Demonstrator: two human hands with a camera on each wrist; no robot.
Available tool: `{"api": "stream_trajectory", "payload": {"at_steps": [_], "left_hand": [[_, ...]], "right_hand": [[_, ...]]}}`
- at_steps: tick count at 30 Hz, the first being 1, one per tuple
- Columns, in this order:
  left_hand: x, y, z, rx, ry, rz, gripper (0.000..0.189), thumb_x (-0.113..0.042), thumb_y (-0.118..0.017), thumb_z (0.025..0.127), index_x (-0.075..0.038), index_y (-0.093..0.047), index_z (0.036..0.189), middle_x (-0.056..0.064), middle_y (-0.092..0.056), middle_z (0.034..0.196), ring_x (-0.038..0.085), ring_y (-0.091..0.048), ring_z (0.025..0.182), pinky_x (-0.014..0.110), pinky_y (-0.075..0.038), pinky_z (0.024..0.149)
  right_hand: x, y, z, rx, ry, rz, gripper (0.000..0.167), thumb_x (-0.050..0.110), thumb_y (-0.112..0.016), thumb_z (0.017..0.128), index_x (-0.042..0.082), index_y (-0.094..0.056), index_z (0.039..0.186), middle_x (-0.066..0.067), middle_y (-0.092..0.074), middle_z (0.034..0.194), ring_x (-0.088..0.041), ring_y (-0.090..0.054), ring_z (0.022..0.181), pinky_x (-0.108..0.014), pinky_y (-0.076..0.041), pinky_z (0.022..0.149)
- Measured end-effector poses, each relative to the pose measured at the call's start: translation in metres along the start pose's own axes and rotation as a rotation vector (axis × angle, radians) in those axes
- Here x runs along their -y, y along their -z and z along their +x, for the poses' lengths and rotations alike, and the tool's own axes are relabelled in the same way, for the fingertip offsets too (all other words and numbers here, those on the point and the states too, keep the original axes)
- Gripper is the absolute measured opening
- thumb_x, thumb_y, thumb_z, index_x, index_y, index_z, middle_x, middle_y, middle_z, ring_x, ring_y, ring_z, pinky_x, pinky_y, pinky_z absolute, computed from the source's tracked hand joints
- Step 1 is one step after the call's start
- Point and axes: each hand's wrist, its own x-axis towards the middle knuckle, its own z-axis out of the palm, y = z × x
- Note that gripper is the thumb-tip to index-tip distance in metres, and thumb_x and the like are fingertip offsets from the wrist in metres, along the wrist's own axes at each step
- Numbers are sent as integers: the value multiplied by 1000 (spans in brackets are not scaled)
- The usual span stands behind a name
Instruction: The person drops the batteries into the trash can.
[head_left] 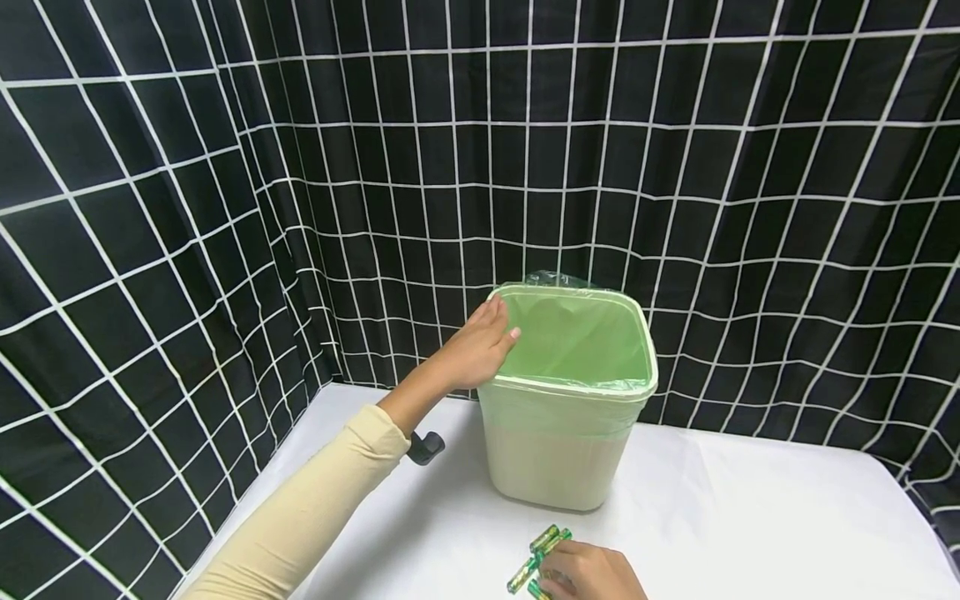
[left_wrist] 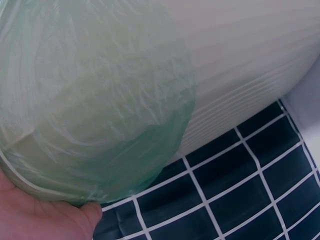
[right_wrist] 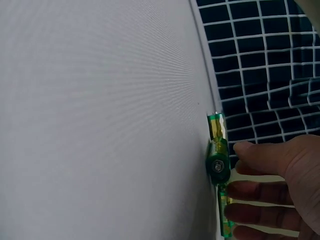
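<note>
A pale green bin (head_left: 555, 467) lined with a thin green plastic bag (head_left: 570, 333) stands upright on the white table. My left hand (head_left: 480, 346) rests on the bin's left rim, fingers straight and thumb reaching over the inner side. In the left wrist view, the fingers (left_wrist: 55, 220) touch the bag's outer surface beside the rim. Several green and gold cylindrical batteries (head_left: 523, 573) lie in a loose cluster in front of the bin. Over them is my right hand (head_left: 592, 571), its fingertips right at the batteries (right_wrist: 218, 160), thumb and fingers spread apart in the right wrist view.
Black curtains (head_left: 675, 167) with a white grid hang behind and to the left of the table (head_left: 750, 500). A dark curved piece (head_left: 426, 448) shows beside the left sleeve. The bag's loose edge (head_left: 555, 278) rises behind the bin's far rim.
</note>
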Motion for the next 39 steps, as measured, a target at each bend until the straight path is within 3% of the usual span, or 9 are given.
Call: {"api": "stream_trajectory", "payload": {"at_steps": [6,18,26,31,39], "left_hand": [[0,0,0,2,-3,5,65,-37,-21,112,9,-10,158,24,-1,167,29,3,156,37,0,125],[-1,0,0,2,9,-7,65,-37,-21,112,8,-10,158,22,0,168,29,4,156,35,1,125],[0,-1,1,0,-1,-3,65,-36,-21,112,9,-11,158,23,-1,168,30,3,156,36,0,126],[0,-1,0,3,3,-10,64,-36,-21,112,8,-11,158,22,-1,168,28,4,156,34,1,125],[-1,-1,-1,1,3,-11,64,-36,-20,112,9,-11,158,22,-2,168,28,4,156,36,0,126]], "right_hand": [[1,1,0,85,-30,43,9,27,-78,88,21,-75,82,21,-62,77,7,-54,65,-21,-51,58],[1,2,-2,113,-14,70,11,29,-78,86,19,-77,82,23,-54,72,8,-44,58,-18,-42,51],[5,2,-3,154,-25,51,3,23,-80,78,21,-78,79,22,-52,68,7,-42,58,-19,-41,50],[6,3,-2,208,-65,71,16,34,-81,80,19,-80,81,23,-49,67,6,-42,57,-19,-42,51],[6,6,-2,208,-53,45,27,43,-84,76,17,-81,82,19,-51,74,6,-44,60,-19,-44,52]]}}
